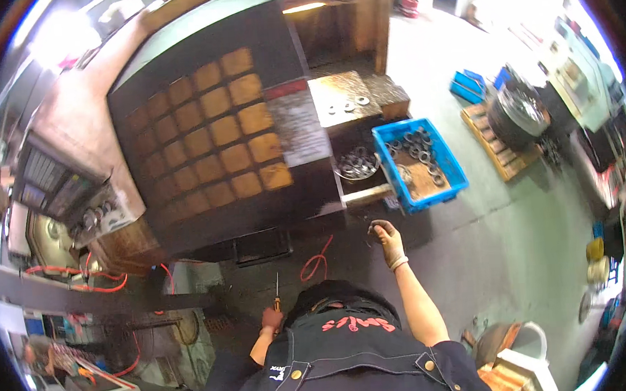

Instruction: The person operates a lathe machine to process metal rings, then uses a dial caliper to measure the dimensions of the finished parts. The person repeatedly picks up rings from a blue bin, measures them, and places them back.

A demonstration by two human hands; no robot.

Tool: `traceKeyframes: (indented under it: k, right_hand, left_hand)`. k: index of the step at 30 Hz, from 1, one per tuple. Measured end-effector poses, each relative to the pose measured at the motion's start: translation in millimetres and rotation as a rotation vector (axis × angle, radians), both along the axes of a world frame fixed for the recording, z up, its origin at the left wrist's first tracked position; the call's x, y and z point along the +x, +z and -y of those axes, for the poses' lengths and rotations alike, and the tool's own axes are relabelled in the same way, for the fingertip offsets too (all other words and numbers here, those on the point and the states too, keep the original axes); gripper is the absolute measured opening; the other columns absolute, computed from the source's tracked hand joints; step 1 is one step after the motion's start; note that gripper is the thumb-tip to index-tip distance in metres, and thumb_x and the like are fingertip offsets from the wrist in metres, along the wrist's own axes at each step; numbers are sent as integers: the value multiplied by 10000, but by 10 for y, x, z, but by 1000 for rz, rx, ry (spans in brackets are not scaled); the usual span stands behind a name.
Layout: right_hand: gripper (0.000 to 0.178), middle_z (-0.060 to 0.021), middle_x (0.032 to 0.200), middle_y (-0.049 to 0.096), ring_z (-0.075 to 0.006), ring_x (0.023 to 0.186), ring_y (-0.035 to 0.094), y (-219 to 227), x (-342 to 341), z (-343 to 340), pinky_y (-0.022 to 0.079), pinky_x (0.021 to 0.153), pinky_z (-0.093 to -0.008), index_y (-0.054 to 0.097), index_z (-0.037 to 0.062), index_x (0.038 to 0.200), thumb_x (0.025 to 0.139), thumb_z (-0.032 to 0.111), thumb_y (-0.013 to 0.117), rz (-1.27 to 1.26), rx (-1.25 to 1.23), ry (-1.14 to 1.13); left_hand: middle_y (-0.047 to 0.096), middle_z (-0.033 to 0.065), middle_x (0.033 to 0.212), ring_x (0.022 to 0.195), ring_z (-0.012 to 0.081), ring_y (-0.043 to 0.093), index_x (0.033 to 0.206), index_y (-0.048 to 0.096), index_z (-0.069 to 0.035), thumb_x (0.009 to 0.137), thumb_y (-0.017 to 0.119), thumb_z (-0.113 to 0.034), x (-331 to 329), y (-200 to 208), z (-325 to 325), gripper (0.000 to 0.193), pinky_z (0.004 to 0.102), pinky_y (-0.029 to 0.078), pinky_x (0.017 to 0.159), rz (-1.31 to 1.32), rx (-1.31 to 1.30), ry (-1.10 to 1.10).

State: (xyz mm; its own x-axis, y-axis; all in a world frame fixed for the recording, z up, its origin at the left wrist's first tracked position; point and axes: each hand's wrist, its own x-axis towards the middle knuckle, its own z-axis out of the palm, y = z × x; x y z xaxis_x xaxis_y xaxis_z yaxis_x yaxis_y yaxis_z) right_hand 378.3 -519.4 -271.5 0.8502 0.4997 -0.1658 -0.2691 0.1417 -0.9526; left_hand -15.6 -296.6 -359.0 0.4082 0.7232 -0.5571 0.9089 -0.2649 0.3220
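My left hand (271,319) is closed round the orange handle of a screwdriver (278,302), whose thin shaft points away from me. My right hand (389,244) wears a soiled light glove and is stretched forward, short of a blue plastic bin (439,199). Its fingers are bent together; a small dark shape shows at the tips, too unclear to name. Several metal rings (437,179) lie in the bin on a brown bottom. Left of the bin, a round bowl holds a heap of metal parts (358,165).
A large dark machine panel (247,63) with a grid of brownish squares stands ahead. Three rings (349,107) sit on a worn ledge. A red hose (315,261) curls on the floor. A wooden pallet (492,141) and machinery stand right; shelves (57,172) stand left.
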Motion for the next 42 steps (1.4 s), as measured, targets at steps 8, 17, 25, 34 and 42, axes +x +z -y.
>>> traceKeyframes:
  k: [8,17,25,34,42]
  right_hand:
    - [459,-70,1060,610,-175,1016,546,927,-100,-1106,399,927,-327,592,10,1106,945,413,444,283,50,-89]
    - [578,-96,1279,476,-211,1139,458,256,328,-1251,335,999,-357,476,-26,1250,934,456,425,252,154,-364]
    - [548,-166,1330,448,-248,1204,429,456,110,-1348,328,1021,-353,423,-73,1293,985,371,335,522,-150,-597]
    - [525,-134,1232,507,-229,1054,493,612,64,-1321,381,942,-355,460,-55,1257,969,378,388,375,118,-508]
    - [519,-164,1200,513,-243,1028,501,635,-63,-1412,387,926,-358,452,-83,1240,977,356,373,711,-196,-620]
  left_hand:
    - [626,250,920,904,388,614,949,621,-26,684,621,-239,49,-94,-424,340,460,482,740,217,-142,79]
    - [623,241,1002,936,402,600,1017,613,3,669,656,-292,62,-585,-836,458,462,478,785,285,-161,171]
    - [639,234,934,882,393,618,940,641,-4,686,626,-275,-751,-705,-745,372,448,496,747,2,-259,302]
    - [635,243,930,873,391,618,904,640,11,681,580,-290,-741,-790,-640,379,452,496,739,109,-214,323]
    - [619,238,1020,950,386,600,989,616,-10,690,584,-284,-355,-556,-687,406,451,479,811,75,-300,419]
